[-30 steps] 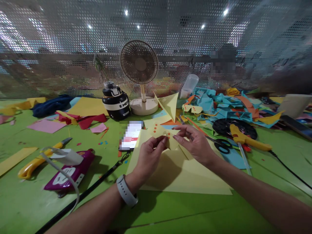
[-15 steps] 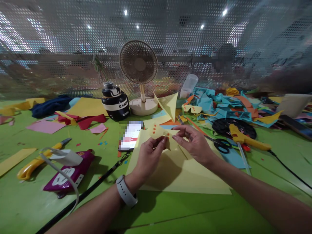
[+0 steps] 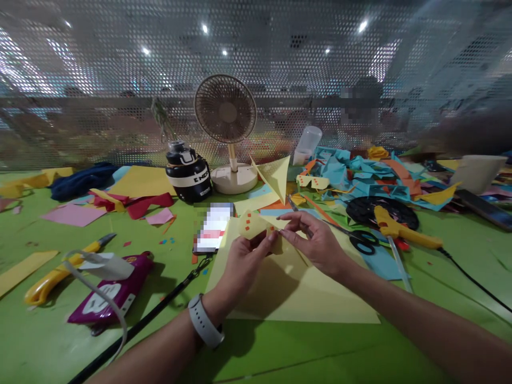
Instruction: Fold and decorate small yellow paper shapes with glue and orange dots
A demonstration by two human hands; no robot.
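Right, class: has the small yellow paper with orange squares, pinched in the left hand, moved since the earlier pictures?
Yes, slightly: judged against the phone, the small yellow paper has shifted left, closer to it, and lower in the view.

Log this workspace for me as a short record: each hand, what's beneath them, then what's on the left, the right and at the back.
Left hand: pinching a small yellow paper piece with orange squares
Right hand: fingertips at that piece's right edge; grip unclear
Beneath: large pale-yellow sheet
Left: phone, purple packet, yellow-handled tool
Right: black-handled scissors, yellow glue gun
Back: fan, black bottle
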